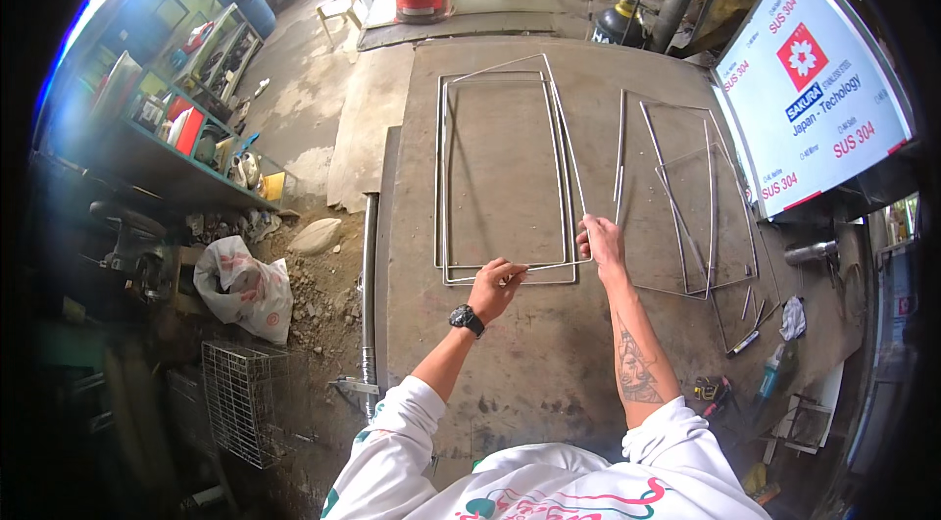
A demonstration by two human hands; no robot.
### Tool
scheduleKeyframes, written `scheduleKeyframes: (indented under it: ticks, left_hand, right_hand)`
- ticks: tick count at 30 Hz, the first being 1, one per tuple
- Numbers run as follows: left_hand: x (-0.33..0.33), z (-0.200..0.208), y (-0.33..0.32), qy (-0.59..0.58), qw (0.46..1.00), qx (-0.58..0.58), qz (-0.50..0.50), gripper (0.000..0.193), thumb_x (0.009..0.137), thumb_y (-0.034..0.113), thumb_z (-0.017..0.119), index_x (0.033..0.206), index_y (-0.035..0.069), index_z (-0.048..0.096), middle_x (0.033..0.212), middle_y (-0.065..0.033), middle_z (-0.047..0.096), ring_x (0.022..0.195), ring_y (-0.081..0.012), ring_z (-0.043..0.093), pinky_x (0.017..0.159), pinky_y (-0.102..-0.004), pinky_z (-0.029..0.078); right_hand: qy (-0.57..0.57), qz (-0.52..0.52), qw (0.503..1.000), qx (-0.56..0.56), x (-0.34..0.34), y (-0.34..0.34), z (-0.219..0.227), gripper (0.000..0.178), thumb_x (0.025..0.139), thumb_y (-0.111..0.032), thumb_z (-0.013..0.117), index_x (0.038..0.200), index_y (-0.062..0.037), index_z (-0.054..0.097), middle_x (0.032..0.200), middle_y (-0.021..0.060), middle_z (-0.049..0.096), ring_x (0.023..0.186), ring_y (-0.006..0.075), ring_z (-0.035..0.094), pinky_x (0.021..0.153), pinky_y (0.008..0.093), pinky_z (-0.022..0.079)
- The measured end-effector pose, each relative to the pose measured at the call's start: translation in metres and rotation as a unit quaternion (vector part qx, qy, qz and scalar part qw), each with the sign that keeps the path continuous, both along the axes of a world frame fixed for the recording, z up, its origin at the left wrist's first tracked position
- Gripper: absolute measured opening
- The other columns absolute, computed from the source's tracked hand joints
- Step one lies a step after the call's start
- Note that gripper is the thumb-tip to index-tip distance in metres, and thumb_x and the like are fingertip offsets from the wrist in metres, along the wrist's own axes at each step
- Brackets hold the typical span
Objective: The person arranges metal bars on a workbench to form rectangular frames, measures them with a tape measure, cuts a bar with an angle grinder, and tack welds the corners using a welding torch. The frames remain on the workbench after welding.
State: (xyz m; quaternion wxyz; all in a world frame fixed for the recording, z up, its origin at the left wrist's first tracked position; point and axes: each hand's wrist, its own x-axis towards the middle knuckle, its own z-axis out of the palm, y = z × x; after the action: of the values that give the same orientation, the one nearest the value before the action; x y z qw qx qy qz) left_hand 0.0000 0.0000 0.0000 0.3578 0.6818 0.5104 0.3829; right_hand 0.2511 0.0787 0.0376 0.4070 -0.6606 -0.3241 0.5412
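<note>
A thin metal rod frame (566, 135) is held by both hands, its far end tilted over other rectangular rod frames (438, 177) lying on the brown work table (470, 353). My left hand (497, 290), with a black watch on the wrist, has its fingers closed on the near side of the held frame. Further right, my right hand (603, 244) pinches the same frame close to its near right corner. To the right of my right hand lie more rod frames (710, 177), overlapping at angles.
A white printed sheet panel (814, 79) stands at the right edge. Near it lie a crumpled white cloth (793, 318), short rods and a power tool (713, 391). A metal pipe (370, 295) runs along the table's left side, beside a wire cage (240, 402) and white sack (245, 285).
</note>
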Motion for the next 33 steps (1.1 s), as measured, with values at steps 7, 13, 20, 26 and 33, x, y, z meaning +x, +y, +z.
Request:
scheduleKeyframes:
  ticks: [7,13,20,26,33]
  left_hand:
    - [-0.019,-0.020,-0.007,-0.005,0.999,-0.034,-0.015,0.017,0.095,0.013,0.077,0.111,0.007,0.081,0.089,-0.0118,0.072,0.077,-0.0246,0.067,0.074,-0.0367,0.055]
    - [-0.030,-0.021,0.009,0.132,0.985,-0.106,-0.044,0.036,0.098,0.038,0.074,0.110,0.005,0.081,0.093,-0.0156,0.075,0.079,-0.0322,0.069,0.075,-0.0419,0.056]
    - [-0.043,-0.029,-0.011,0.194,0.981,-0.015,0.008,0.032,0.095,0.042,0.075,0.104,0.013,0.084,0.075,-0.0053,0.064,0.078,-0.0271,0.061,0.076,-0.0418,0.048]
    - [-0.041,-0.037,-0.022,0.229,0.973,0.003,0.017,0.031,0.095,0.043,0.075,0.103,0.014,0.083,0.077,-0.0026,0.064,0.080,-0.0245,0.058,0.078,-0.0397,0.046]
    - [-0.037,-0.044,-0.019,0.219,0.975,0.010,0.021,0.029,0.095,0.041,0.075,0.101,0.013,0.082,0.080,-0.0038,0.062,0.085,-0.0260,0.059,0.080,-0.0402,0.047]
  right_hand:
    - [0.096,0.021,0.995,-0.018,-0.002,0.002,-0.023,0.027,0.105,-0.027,0.062,0.104,-0.0016,0.072,0.082,0.0041,0.071,0.063,0.0092,0.063,0.056,0.0267,0.051]
    - [-0.183,-0.076,0.979,0.052,-0.014,0.022,-0.061,0.054,0.103,-0.049,0.063,0.078,-0.0020,0.070,0.065,0.0074,0.063,0.060,0.0205,0.061,0.060,0.0412,0.047]
    - [-0.226,-0.084,0.968,0.065,-0.034,0.005,-0.071,0.057,0.105,-0.049,0.061,0.075,-0.0010,0.069,0.062,0.0096,0.063,0.060,0.0211,0.062,0.060,0.0409,0.046]
    - [-0.255,-0.096,0.961,0.044,-0.031,-0.010,-0.094,0.059,0.105,-0.050,0.061,0.072,-0.0016,0.068,0.060,0.0083,0.062,0.059,0.0201,0.062,0.060,0.0410,0.046]
    - [-0.250,-0.089,0.964,0.016,-0.022,-0.002,-0.117,0.057,0.102,-0.051,0.062,0.076,-0.0011,0.070,0.065,0.0112,0.066,0.062,0.0238,0.065,0.063,0.0433,0.048]
